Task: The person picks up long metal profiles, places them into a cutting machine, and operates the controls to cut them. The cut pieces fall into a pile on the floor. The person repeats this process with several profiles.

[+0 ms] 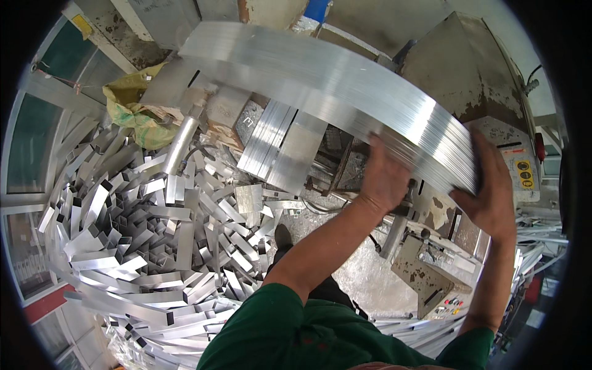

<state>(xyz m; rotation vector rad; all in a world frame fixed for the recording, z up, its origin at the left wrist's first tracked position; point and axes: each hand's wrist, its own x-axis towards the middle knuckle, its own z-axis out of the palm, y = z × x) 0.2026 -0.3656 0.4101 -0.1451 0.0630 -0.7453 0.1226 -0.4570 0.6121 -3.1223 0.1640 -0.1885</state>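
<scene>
A long stack of shiny aluminium profiles (320,71) stretches across the machine from the far left to the right, its edges bent by the lens and slightly blurred. At its right end, my right hand (490,185) grips the stack, fingers over the end and thumb at the near side. My left hand (385,176) holds the near side a little further left, with its fingertips partly hidden against the metal. Below the stack, shorter flat aluminium pieces (285,145) lie side by side on the machine bed.
A large heap of cut aluminium tubes (154,240) fills the floor at the left. A yellow-green sack (139,108) stands behind it. The worn machine housing (472,68) rises at the far right, and a control box with buttons (431,277) sits near my right forearm.
</scene>
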